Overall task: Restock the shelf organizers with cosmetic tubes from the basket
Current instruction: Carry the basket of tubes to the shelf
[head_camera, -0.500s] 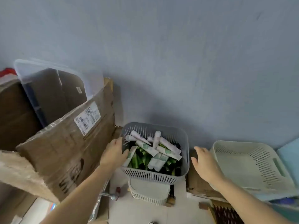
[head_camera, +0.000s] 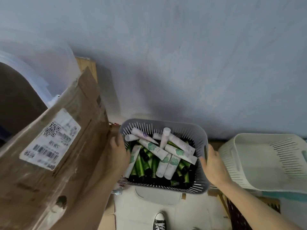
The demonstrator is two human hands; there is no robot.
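Observation:
A grey slotted basket (head_camera: 191, 130) sits low in the middle, against a blue-grey wall. It is full of cosmetic tubes: white ones (head_camera: 153, 147) with green and purple prints lie on top of dark green ones (head_camera: 141, 166). My left hand (head_camera: 119, 151) grips the basket's left rim, fingers over the edge. My right hand (head_camera: 213, 165) holds the right side, thumb on the rim by the handle slot. No shelf organizers are in view.
A big cardboard box (head_camera: 58, 163) with a shipping label leans close on the left. A clear plastic lid (head_camera: 43, 70) stands behind it. A cream slotted basket (head_camera: 265, 160) sits to the right. A white container (head_camera: 157, 196) is under the grey basket; a black sneaker (head_camera: 159, 221) shows below.
My right hand has closed in from the side and taken hold of the basket's right edge. The view has come nearer, so the basket looks larger.

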